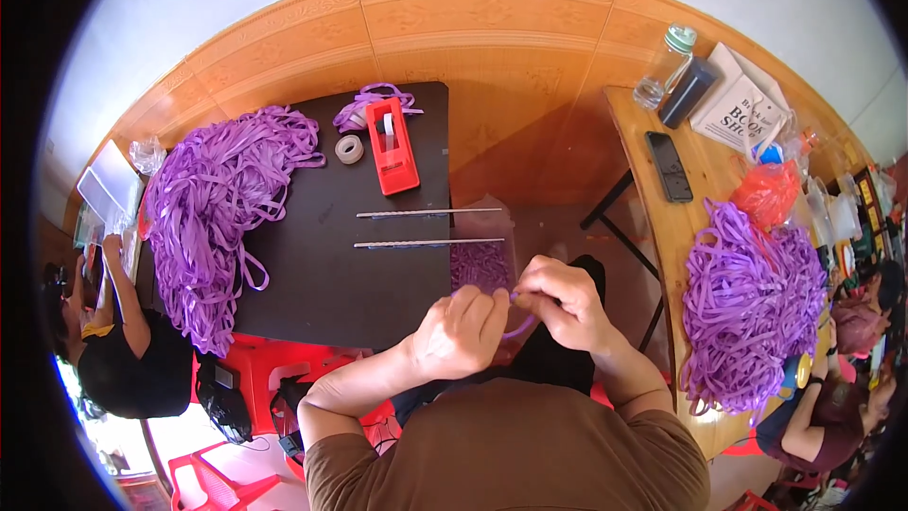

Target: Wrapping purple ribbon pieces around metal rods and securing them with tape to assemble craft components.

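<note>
Hands meet close to the body, just off the near edge of a dark worktop (378, 303); the left hand (461, 333) has its fingers curled shut on a thin purple ribbon strand (518, 329), and the right hand (560, 301) pinches the same strand, which loops down between the two hands; just behind the hands a clear bag holding purple pieces (480, 263) sits against the worktop's edge; two thin metal rods (427, 228) lie side by side and stick out over that same edge; farther back stands a red tape dispenser (392, 145), with a small roll of clear tape (349, 149) just beside it on the left and a small bundle of purple ribbon (371, 99) touching it behind; a big heap of purple ribbon (218, 208) covers the left end of the worktop and hangs over its side; to the right, on a wooden worktop (695, 218), lies a second purple ribbon heap (752, 308), with a black phone (668, 166), an orange bag (766, 191), a clear bottle (663, 66) and a white paper bag (740, 104) farther along; other people sit at the far left and far right.
</note>
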{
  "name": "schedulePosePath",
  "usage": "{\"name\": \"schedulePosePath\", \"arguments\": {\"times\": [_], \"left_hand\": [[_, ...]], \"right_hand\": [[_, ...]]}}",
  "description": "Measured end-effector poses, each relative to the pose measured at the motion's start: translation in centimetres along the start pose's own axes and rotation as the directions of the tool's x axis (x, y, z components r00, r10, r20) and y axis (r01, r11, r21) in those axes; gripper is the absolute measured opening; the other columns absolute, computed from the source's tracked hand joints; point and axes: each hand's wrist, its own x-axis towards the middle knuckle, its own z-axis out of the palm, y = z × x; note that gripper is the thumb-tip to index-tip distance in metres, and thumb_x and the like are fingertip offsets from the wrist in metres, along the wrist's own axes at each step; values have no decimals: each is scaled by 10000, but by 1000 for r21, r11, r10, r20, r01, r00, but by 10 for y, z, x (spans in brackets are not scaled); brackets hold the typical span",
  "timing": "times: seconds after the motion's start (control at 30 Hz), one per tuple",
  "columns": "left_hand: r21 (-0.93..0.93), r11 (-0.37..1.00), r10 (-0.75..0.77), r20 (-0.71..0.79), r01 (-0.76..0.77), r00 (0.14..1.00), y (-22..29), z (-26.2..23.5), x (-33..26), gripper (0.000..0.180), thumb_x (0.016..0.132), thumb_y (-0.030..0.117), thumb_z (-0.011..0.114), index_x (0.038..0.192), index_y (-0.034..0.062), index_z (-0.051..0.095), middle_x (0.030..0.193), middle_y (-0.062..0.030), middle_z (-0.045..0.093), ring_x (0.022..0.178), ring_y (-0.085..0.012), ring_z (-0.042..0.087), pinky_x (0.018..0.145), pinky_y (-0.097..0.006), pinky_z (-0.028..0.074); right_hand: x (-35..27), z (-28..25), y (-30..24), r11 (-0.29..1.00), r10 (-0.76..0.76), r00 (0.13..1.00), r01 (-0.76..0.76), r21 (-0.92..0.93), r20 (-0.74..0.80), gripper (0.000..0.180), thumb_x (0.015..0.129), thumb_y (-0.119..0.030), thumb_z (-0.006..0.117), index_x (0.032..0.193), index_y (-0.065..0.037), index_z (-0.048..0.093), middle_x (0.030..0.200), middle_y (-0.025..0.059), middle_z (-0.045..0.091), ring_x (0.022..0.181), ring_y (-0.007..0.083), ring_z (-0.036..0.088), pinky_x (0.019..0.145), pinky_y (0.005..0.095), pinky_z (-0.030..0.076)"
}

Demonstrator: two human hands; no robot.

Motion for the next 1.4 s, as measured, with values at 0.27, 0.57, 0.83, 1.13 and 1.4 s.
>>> {"name": "schedulePosePath", "arguments": {"times": [0.27, 0.57, 0.83, 1.13, 1.4], "left_hand": [[-637, -117, -369, 740, 762, 562, -20, -5, 3, 214, 865, 35, 637, 1068, -32, 641, 716, -35, 633, 621, -71, 570, 539, -222, 467], [-521, -540, -171, 837, 661, 520, -32, 9, -5, 199, 922, 154, 598, 948, -29, 671, 655, -67, 625, 556, -145, 613, 467, -235, 486], [-698, -163, -318, 706, 698, 632, -19, 0, -1, 154, 882, 115, 635, 883, -37, 653, 636, -110, 616, 537, -164, 618, 444, -254, 457], [-714, 352, -514, 392, 605, 763, -11, 10, -4, 90, 876, 37, 589, 898, -18, 658, 656, -101, 628, 524, -122, 587, 485, -226, 460], [-660, -67, -494, 674, 749, 550, -15, 11, -9, 151, 915, 98, 588, 973, -19, 664, 662, -40, 627, 565, -60, 570, 481, -198, 444]], "right_hand": [[3, -8, 14, 982, -164, 986, 165, -94, 23, 117, 740, 4, 695, 831, -19, 627, 752, 71, 600, 646, 205, 574, 613, 306, 388], [10, -9, 20, 953, -265, 957, 278, -121, 114, 136, 725, -22, 690, 846, -28, 628, 766, 63, 592, 669, 204, 573, 611, 321, 379], [6, -8, 17, 954, -270, 953, 284, -95, 136, 150, 721, -7, 689, 859, -29, 633, 770, 66, 597, 662, 200, 574, 616, 316, 385], [0, -2, 22, 998, -62, 997, 61, 19, 51, 183, 712, 68, 682, 871, -12, 642, 770, 84, 617, 679, 214, 584, 639, 312, 414], [-10, 7, 40, 905, -218, 975, 190, -380, -31, 319, 565, 32, 708, 864, -56, 640, 764, 23, 596, 650, 192, 556, 600, 319, 355]]}}
